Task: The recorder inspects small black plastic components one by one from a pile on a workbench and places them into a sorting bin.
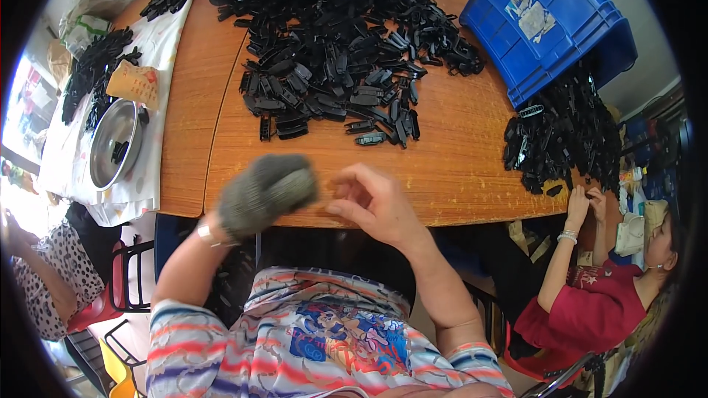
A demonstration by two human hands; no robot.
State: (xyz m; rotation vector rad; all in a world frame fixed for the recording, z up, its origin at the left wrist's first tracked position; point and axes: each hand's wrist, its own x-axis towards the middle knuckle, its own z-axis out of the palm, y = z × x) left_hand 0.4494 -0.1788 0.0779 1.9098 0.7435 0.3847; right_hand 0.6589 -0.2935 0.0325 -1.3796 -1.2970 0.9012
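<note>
My left hand (267,193), in a grey-green knitted glove, is over the table's near edge with its fingers curled in. Whatever it may hold is hidden by the glove. Just to its right is my bare right hand (372,203), its fingers loosely bent and the thumb apart from them. I see nothing between those fingers. A gap separates the two hands. Beyond them, a large heap of small black plastic parts (317,77) spreads over the wooden table (450,155). The nearest loose part (370,138) lies at the heap's front edge.
A tipped blue crate (549,18) stands at the right above another black heap (560,129). There a person in red (597,302) sits working. On the left, a metal bowl (103,149) rests on a white cloth (158,81). Another person (63,280) sits at the far left.
</note>
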